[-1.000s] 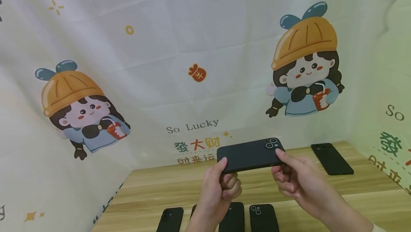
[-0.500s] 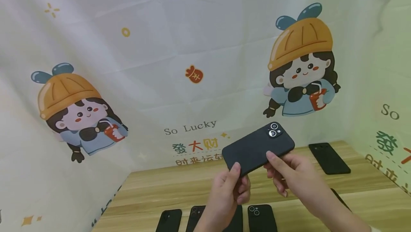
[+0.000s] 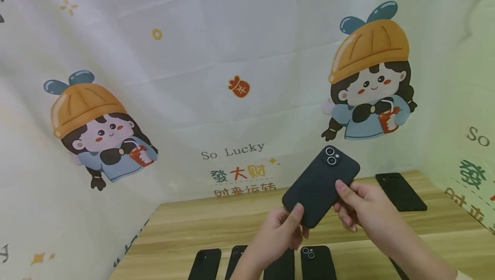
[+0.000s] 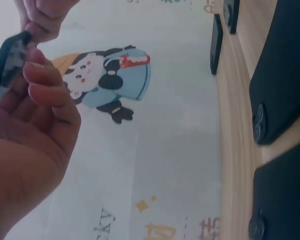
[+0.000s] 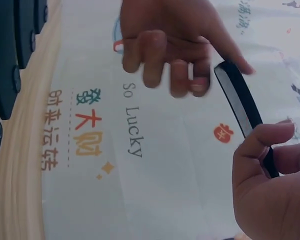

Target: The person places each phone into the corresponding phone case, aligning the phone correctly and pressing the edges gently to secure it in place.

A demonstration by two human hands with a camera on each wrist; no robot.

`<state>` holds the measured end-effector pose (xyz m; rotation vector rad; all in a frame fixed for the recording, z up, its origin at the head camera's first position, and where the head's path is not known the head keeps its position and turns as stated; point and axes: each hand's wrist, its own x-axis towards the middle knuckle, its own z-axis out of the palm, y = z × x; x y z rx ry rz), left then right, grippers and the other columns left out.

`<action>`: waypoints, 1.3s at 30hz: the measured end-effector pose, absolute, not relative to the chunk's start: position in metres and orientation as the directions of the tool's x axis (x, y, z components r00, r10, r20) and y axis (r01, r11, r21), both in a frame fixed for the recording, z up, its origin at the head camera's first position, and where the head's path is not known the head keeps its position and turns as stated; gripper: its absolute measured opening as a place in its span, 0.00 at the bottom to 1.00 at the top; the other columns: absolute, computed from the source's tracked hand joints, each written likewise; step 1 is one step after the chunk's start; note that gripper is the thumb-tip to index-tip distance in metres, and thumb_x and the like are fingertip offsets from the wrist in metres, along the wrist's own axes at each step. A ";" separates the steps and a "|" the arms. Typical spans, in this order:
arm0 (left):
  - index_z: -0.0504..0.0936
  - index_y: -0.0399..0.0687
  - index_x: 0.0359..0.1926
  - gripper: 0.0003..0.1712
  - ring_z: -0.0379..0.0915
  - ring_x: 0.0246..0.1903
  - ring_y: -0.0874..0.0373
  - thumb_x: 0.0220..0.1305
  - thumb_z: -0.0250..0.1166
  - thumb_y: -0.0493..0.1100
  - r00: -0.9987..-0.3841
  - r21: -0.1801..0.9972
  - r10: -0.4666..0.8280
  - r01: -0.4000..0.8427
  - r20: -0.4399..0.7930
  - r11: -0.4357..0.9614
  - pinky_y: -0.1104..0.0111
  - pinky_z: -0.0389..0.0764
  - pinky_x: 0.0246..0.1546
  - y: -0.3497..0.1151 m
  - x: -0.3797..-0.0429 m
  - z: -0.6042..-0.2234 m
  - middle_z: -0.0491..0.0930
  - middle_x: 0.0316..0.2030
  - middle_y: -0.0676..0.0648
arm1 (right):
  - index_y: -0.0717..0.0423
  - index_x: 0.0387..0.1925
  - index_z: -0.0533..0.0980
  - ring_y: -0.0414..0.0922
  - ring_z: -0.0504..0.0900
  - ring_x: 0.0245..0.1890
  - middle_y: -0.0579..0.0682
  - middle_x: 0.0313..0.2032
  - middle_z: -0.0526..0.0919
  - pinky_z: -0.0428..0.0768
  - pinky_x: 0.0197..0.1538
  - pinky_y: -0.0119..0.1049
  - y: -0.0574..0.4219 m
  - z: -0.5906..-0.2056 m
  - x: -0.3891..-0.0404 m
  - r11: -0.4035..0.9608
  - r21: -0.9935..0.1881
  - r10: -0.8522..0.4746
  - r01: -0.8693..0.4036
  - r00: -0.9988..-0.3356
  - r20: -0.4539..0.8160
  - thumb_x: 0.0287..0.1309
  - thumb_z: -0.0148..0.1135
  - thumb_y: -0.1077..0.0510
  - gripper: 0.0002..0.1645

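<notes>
A black phone with two round camera lenses is held tilted above the table in the head view, its back towards me. My left hand pinches its lower left corner, the thumb lying on the back. On the opposite edge, my right hand grips it between thumb and curled fingers. In the left wrist view the phone's glossy screen side shows past my left fingers. The right wrist view shows the phone edge-on, with the left thumb at its far end and the other left fingers apart from it.
Along the front of the wooden table lie several black phones, one of them a two-lens phone. Another black phone lies at the back right. A dark edge shows beneath my right forearm. Printed cloth hangs behind.
The held phone has turned from nearly level to steeply tilted, its camera end up, and shifted to the right. My left hand has moved right with it; both hands keep hold.
</notes>
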<state>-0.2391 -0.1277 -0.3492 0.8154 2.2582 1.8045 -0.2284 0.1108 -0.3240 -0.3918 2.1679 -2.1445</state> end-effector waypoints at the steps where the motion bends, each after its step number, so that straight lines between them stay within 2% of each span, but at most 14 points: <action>1: 0.81 0.24 0.40 0.40 0.69 0.18 0.66 0.86 0.45 0.61 -0.860 0.930 0.458 0.330 0.225 0.160 0.75 0.74 0.26 -0.131 -0.242 -0.348 0.77 0.28 0.27 | 0.60 0.37 0.73 0.39 0.72 0.21 0.46 0.27 0.77 0.76 0.27 0.31 0.115 -0.324 -0.231 -0.003 -0.992 -0.247 -0.127 -0.961 0.124 0.85 0.47 0.47 0.23; 4: 0.81 0.28 0.38 0.46 0.67 0.16 0.63 0.86 0.35 0.66 -0.900 0.915 0.357 0.341 0.251 0.214 0.74 0.71 0.22 -0.143 -0.250 -0.348 0.77 0.23 0.39 | 0.57 0.35 0.73 0.38 0.70 0.21 0.45 0.25 0.75 0.73 0.26 0.31 0.126 -0.325 -0.242 0.029 -0.993 -0.325 -0.113 -0.941 0.097 0.85 0.47 0.48 0.22; 6: 0.81 0.31 0.38 0.48 0.66 0.15 0.63 0.85 0.32 0.69 -0.926 0.918 0.289 0.315 0.242 0.242 0.74 0.69 0.21 -0.153 -0.255 -0.352 0.77 0.23 0.48 | 0.57 0.33 0.72 0.38 0.68 0.20 0.44 0.23 0.73 0.72 0.25 0.31 0.133 -0.328 -0.250 0.081 -0.991 -0.382 -0.111 -0.921 0.072 0.86 0.46 0.49 0.22; 8: 0.81 0.33 0.38 0.48 0.65 0.15 0.62 0.83 0.33 0.71 -0.947 0.926 0.230 0.280 0.223 0.255 0.73 0.68 0.19 -0.164 -0.260 -0.357 0.77 0.23 0.52 | 0.56 0.31 0.71 0.37 0.66 0.19 0.43 0.21 0.70 0.69 0.25 0.31 0.140 -0.333 -0.257 0.146 -0.983 -0.437 -0.108 -0.899 0.034 0.86 0.46 0.50 0.23; 12: 0.81 0.36 0.35 0.44 0.65 0.13 0.62 0.83 0.38 0.70 -0.974 0.941 0.124 0.217 0.190 0.260 0.72 0.68 0.18 -0.181 -0.269 -0.370 0.76 0.21 0.52 | 0.55 0.29 0.70 0.38 0.63 0.18 0.43 0.20 0.68 0.64 0.25 0.31 0.157 -0.351 -0.267 0.248 -0.968 -0.515 -0.045 -0.852 -0.092 0.86 0.45 0.50 0.24; 18: 0.82 0.39 0.34 0.25 0.65 0.14 0.62 0.83 0.55 0.54 -0.981 0.933 0.089 0.192 0.173 0.304 0.72 0.68 0.18 -0.191 -0.273 -0.379 0.76 0.21 0.51 | 0.50 0.27 0.67 0.37 0.56 0.17 0.44 0.22 0.71 0.56 0.24 0.30 0.170 -0.378 -0.269 0.343 -0.936 -0.526 0.083 -0.808 -0.265 0.84 0.47 0.52 0.22; 23: 0.83 0.41 0.35 0.21 0.67 0.16 0.61 0.83 0.58 0.51 -0.980 0.889 0.084 0.197 0.178 0.413 0.70 0.71 0.19 -0.195 -0.273 -0.385 0.77 0.22 0.51 | 0.47 0.23 0.61 0.36 0.50 0.17 0.43 0.19 0.67 0.54 0.24 0.29 0.173 -0.394 -0.265 0.428 -0.889 -0.517 0.162 -0.763 -0.388 0.82 0.51 0.55 0.25; 26: 0.83 0.44 0.35 0.19 0.68 0.17 0.61 0.82 0.58 0.50 -0.974 0.794 0.064 0.215 0.217 0.568 0.69 0.72 0.19 -0.194 -0.273 -0.388 0.78 0.23 0.52 | 0.46 0.22 0.60 0.36 0.48 0.17 0.43 0.19 0.66 0.52 0.24 0.28 0.174 -0.402 -0.263 0.462 -0.867 -0.503 0.185 -0.751 -0.428 0.81 0.53 0.55 0.25; 30: 0.86 0.48 0.36 0.15 0.70 0.18 0.62 0.80 0.61 0.48 -0.955 0.626 0.068 0.242 0.289 0.741 0.70 0.71 0.19 -0.189 -0.273 -0.390 0.79 0.23 0.54 | 0.46 0.19 0.57 0.36 0.45 0.17 0.41 0.16 0.59 0.48 0.23 0.28 0.175 -0.409 -0.262 0.466 -0.862 -0.530 0.201 -0.717 -0.453 0.81 0.52 0.56 0.29; 35: 0.87 0.47 0.37 0.13 0.68 0.17 0.63 0.79 0.62 0.47 -0.940 0.537 0.114 0.280 0.321 0.796 0.70 0.70 0.20 -0.185 -0.273 -0.390 0.80 0.23 0.56 | 0.44 0.16 0.53 0.35 0.43 0.15 0.39 0.14 0.52 0.45 0.21 0.28 0.177 -0.414 -0.263 0.469 -0.859 -0.578 0.203 -0.665 -0.473 0.82 0.49 0.56 0.33; 39: 0.87 0.47 0.36 0.13 0.67 0.17 0.64 0.79 0.62 0.46 -0.937 0.529 0.128 0.292 0.324 0.797 0.70 0.69 0.21 -0.184 -0.273 -0.389 0.80 0.23 0.56 | 0.44 0.16 0.55 0.35 0.42 0.15 0.38 0.13 0.51 0.45 0.21 0.28 0.173 -0.417 -0.262 0.544 -0.823 -0.498 0.164 -0.727 -0.473 0.82 0.51 0.55 0.33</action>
